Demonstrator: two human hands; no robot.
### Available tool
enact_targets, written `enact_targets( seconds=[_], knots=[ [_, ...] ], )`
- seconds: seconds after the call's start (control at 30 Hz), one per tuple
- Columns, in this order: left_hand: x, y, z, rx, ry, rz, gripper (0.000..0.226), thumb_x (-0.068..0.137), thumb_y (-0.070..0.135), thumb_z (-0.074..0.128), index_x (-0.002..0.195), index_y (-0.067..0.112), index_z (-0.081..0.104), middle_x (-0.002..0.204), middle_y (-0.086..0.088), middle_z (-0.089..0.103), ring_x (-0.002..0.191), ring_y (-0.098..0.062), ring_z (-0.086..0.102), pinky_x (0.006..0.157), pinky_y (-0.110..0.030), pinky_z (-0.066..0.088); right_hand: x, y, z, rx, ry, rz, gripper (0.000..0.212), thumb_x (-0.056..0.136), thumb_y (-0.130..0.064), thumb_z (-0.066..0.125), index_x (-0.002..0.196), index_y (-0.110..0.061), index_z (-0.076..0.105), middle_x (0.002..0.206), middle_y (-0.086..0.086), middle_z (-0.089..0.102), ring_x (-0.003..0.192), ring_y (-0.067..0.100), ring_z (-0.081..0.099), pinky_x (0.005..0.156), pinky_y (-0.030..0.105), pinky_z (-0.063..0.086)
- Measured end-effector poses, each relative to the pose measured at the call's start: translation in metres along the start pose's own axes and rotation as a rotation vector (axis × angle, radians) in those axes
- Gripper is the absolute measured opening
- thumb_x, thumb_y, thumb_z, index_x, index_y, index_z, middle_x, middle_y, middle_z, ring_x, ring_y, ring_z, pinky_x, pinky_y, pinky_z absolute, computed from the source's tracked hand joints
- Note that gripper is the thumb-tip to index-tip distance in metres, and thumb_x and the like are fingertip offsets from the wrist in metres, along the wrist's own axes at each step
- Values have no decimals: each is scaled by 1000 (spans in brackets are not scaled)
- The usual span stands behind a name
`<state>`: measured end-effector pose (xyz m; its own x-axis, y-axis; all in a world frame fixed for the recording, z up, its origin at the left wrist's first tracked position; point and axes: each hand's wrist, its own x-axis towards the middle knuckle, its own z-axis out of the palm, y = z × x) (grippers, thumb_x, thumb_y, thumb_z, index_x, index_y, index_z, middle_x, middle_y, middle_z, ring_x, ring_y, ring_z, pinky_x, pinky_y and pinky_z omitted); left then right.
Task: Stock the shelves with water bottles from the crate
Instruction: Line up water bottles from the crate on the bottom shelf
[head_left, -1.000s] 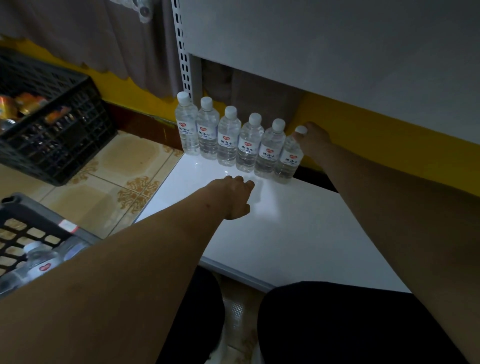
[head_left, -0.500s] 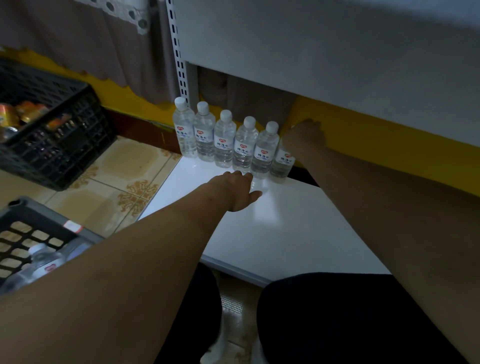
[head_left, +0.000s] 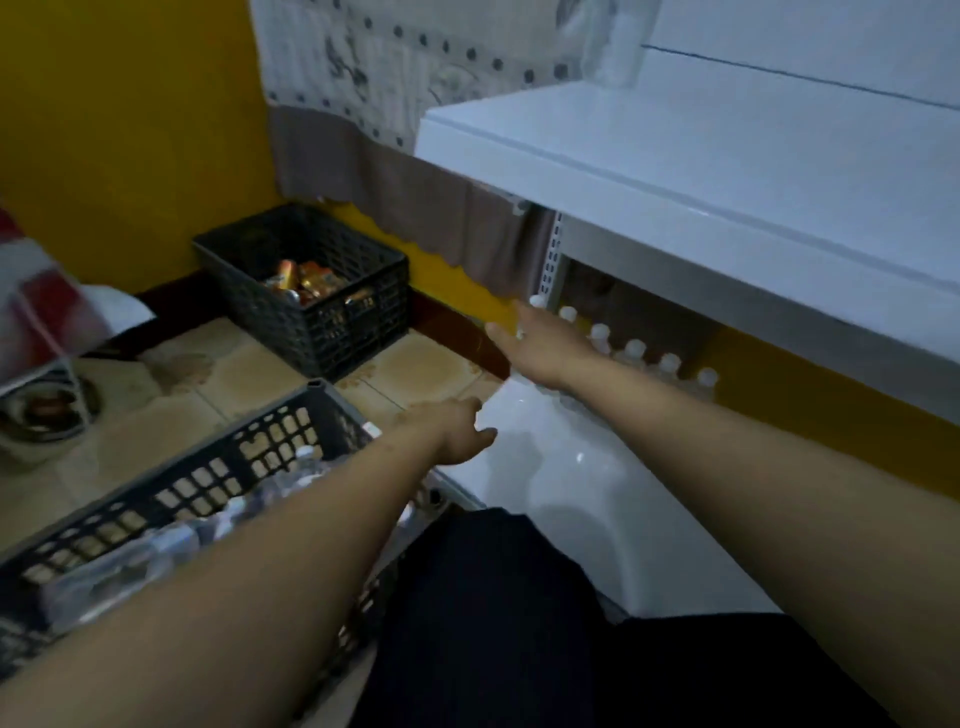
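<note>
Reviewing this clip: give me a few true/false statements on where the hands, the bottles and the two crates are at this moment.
1. A row of water bottles stands at the back of the bottom shelf. True.
2. The right hand grips a bottle. False: its fingers are stretched out, empty, in front of the left end of the row.
3. The near crate beside the left arm holds clear bottles. True.
4. The far black crate against the yellow wall is filled with water bottles. False: it holds orange packaged items.
5. The left hand holds nothing. True: it is at the shelf's near left edge, fingers loosely curled.
</note>
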<state>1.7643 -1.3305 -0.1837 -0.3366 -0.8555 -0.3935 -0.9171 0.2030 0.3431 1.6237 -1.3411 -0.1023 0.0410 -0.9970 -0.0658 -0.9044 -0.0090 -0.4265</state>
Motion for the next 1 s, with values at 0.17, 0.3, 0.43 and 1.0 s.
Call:
enact_targets(
  seconds=[0.17, 0.3, 0.43, 1.0],
  knots=[
    [-74, -120, 78, -271, 60, -314, 48, 100, 36, 45, 138, 7, 46, 139, -17, 51, 120, -33, 52, 95, -35, 44, -25, -102, 58, -14, -332, -130, 68, 102, -52, 33, 155, -13, 18, 158, 11, 26, 139, 31, 35, 108, 38, 34],
    [-122, -185, 141, -399, 62, -517, 51, 91, 40, 56, 134, 13, 52, 135, -14, 57, 119, -31, 54, 99, -34, 45, -38, -149, 113, -26, -513, -80, 70, 100, -57, 35, 155, -19, 16, 161, 8, 21, 144, 32, 27, 112, 38, 28],
    [-151, -217, 165, -462, 60, -604, 57, 87, 41, 63, 138, 19, 49, 137, -12, 53, 123, -31, 51, 102, -37, 44, -41, -167, 158, -183, -685, -100, 71, 100, -56, 33, 156, -16, 13, 163, 7, 14, 147, 30, 21, 114, 38, 26],
    [-146, -324, 231, -1159, 406, -1402, 80, 73, 45, 72, 136, 2, 46, 137, -10, 53, 118, -32, 56, 102, -41, 47, -62, -165, 246, -87, -807, -144, 64, 96, -54, 43, 151, -22, 31, 154, 7, 36, 136, 29, 39, 110, 38, 35]
  ],
)
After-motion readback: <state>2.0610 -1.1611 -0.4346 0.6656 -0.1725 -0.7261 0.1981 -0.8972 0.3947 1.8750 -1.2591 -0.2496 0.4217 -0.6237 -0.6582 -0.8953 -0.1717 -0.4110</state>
